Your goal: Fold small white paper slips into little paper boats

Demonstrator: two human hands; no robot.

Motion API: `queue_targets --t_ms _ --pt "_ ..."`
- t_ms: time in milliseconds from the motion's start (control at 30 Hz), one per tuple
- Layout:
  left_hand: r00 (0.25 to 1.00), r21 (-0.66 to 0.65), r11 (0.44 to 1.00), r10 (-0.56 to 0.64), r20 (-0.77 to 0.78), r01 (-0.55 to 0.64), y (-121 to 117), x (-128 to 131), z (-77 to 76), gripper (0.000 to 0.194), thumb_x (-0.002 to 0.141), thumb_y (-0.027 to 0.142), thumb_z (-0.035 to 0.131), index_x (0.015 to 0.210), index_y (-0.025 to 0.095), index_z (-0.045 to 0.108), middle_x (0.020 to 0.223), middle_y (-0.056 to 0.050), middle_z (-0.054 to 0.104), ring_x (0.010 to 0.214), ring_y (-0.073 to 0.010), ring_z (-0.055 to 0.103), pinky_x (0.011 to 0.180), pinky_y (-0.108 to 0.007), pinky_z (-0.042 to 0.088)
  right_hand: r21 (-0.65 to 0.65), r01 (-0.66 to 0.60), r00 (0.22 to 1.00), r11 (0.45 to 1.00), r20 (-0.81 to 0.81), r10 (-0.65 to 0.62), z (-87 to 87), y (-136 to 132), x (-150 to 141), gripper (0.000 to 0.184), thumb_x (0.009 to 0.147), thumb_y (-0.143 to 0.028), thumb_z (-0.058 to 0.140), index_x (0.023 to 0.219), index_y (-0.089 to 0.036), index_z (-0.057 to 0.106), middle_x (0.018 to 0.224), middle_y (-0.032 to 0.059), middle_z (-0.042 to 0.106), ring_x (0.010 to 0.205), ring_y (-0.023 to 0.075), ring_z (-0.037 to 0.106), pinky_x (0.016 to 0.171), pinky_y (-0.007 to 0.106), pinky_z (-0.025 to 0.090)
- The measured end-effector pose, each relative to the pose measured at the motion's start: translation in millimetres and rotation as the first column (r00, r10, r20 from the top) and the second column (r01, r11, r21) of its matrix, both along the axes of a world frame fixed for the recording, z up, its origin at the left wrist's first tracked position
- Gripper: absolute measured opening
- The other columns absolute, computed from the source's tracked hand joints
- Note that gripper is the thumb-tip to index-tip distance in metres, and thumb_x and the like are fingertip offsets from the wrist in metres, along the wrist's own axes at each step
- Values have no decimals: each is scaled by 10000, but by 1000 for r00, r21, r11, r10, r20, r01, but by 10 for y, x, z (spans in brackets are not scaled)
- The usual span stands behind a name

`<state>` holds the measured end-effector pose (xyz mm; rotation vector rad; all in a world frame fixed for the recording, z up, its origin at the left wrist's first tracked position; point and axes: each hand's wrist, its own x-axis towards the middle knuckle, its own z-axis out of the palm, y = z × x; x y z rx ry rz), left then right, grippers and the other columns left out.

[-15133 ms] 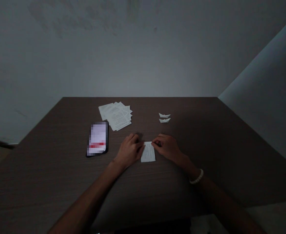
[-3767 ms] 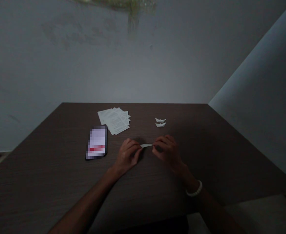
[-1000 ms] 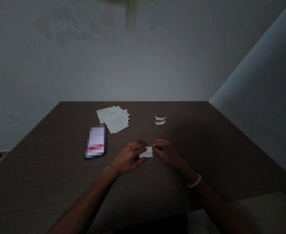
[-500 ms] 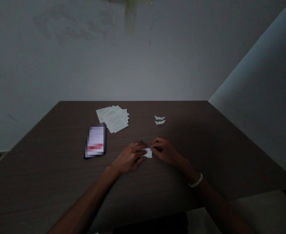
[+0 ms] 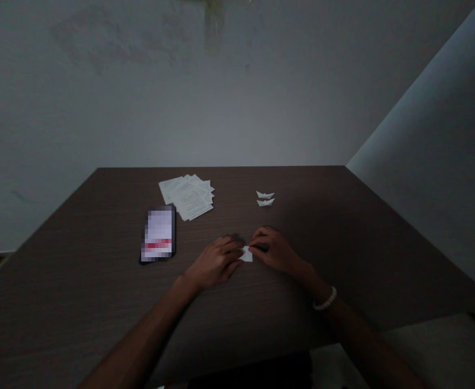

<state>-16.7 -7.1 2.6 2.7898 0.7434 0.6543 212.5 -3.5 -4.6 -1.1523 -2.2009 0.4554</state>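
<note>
Head view, and we're looking down at the brown surface [image 5: 229, 324], two hands meeting mid-board over a small folded paper [image 5: 247, 256]!

"We've got the left hand [image 5: 215, 262] back-up and spread, fingers lying across the paper's left part, thumb set apart on the near side. How hard it presses, we can't tell."

"Over to the right hand [image 5: 275, 251], then: thumb and forefinger pinching the paper's upper right corner, the other fingers curled, a pale bracelet [image 5: 325, 300] round that wrist. Between the two hands we see just a pale patch of paper, its near edge facing us; the left edge is hidden under the fingers."

"What about elbow room? Beyond the right hand, the surface runs wide and dark to its slanting right edge."

"And ahead of the hands, we have a near paper boat [image 5: 266, 203] and a far paper boat [image 5: 265, 195], lined up one behind the other, well short of the far edge, where the wall [image 5: 241, 108] rises."

"Left side's busier! We spot the fanned paper sheets [image 5: 187, 197], corners jutting right, and the phone [image 5: 158, 235] just beside them, its screen pixelated. Whether phone and sheets touch, we can't tell."

"A strip of surface separates the phone from the left hand, and we count a broader stretch between the phone and the left edge."
</note>
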Motion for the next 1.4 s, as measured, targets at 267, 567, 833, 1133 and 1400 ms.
queue_targets --t_ms 267,567,833,1133,1400 --pt "999 40 999 -2 -41 3 -27 18 26 210 933 220 508 1045 143 668 1174 -89 654 1104 -247 557 925 -411 492 17 -8 1000 1000 9 8 -13 -3 10 53 824 -221 690 854 -222 733 920 42 634 864 165 591 796 315 475" --pt "996 38 999 -14 -86 17 -44 31 61 206 935 201 496 1023 158 678 1190 -89 650 1106 -243 558 920 -411 490 34 -24 1000 999 21 23 -21 -14 26 92 824 -234 697 903 -235 743 927 51 627 872 175 584 801 329 473" --pt "989 64 997 -24 -149 34 -53 40 101 182 934 178 481 985 144 653 1187 -96 644 1086 -264 558 878 -429 497 50 -28 999 998 23 27 -60 -12 35 78 827 -242 696 887 -222 741 941 56 625 878 178 577 802 326 470" --pt "976 137 988 -40 -214 70 -66 58 130 187 910 138 488 1004 120 649 1156 -126 648 992 -253 580 834 -414 497 66 -35 999 997 44 32 -50 -38 35 82 854 -237 664 901 -234 732 952 47 626 895 179 564 818 332 463" --pt "983 132 989 -46 -175 70 -48 37 10 219 929 133 448 1040 121 637 1105 -126 667 1005 -241 606 857 -394 514 62 -43 998 997 55 40 -21 -37 31 83 857 -236 657 875 -229 737 936 56 620 886 181 561 796 332 472"
